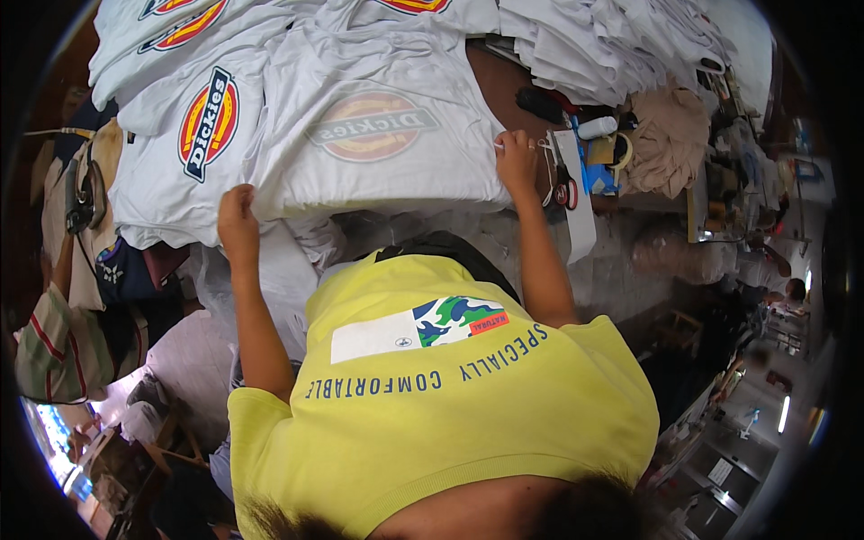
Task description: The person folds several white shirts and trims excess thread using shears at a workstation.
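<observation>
A white T-shirt (360,175) lies spread on the table in front of me. Its red, yellow and dark logo shows faintly and reversed through the cloth. At the shirt's near left edge, my left hand (238,216) is closed with its fingertips pinching the fabric. My right hand (517,162) grips the opposite edge, fingers curled onto the cloth. Just left of the spread shirt is another white T-shirt (162,144), its bold oval logo facing up.
Piled white shirts (603,45) lie at the far right. Scissors (564,187), a tape roll (621,151) and a crumpled beige cloth (668,139) sit right of my right hand. At the left, another person's hand is by an iron (83,202). A striped bag (58,346) is below it.
</observation>
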The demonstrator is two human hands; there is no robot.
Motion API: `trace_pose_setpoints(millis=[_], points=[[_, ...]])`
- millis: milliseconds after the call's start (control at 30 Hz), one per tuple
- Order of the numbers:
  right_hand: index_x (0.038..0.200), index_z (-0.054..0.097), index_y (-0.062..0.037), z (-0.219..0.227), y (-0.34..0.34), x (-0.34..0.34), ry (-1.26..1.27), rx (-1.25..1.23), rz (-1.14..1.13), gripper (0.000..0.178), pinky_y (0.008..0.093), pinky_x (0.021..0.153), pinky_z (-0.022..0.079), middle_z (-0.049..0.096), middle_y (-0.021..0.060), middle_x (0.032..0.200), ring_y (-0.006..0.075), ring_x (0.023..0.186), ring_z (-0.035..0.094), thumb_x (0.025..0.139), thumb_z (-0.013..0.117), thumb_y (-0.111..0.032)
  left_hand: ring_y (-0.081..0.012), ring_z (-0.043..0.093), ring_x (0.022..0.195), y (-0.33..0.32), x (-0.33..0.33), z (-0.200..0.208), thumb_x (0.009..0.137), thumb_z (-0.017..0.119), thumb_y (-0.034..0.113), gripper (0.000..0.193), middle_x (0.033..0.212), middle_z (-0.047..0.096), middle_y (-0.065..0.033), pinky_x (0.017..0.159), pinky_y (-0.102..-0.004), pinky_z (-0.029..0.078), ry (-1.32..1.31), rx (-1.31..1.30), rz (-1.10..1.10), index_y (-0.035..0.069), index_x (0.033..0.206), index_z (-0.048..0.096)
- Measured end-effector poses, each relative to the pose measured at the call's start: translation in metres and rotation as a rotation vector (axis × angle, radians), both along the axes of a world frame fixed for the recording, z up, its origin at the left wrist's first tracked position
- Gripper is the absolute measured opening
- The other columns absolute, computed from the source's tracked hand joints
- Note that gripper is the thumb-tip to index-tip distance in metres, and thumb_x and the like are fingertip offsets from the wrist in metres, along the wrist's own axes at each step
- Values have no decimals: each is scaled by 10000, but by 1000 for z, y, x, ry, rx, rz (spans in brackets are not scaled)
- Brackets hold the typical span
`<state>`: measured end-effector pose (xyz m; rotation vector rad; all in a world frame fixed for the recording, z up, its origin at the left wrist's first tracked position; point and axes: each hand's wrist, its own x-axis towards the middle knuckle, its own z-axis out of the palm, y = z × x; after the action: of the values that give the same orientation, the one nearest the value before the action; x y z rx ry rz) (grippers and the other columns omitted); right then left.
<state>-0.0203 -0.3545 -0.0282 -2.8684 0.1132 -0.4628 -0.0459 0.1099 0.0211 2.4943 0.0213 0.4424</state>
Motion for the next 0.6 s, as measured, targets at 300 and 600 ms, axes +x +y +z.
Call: trace_pose_setpoints(millis=[300,600], points=[[822,504,-48,124,-49,-45,-169,1082,-157,136,197,512,387,524,-3,694,79,578,493,780,632,-69,-115,544,825,35,-29,103,851,538,18,211,941,566,-89,738,-213,430,-500,-853,27,-11,1055,490],[900,437,-44,35,-84,35,-238,1432,-144,147,260,552,493,511,49,742,143,589,534,824,562,-31,-54,493,739,38,41,63,851,564,105,265,913,546,-28,586,-172,391,-97,-870,-72,62,1084,445]])
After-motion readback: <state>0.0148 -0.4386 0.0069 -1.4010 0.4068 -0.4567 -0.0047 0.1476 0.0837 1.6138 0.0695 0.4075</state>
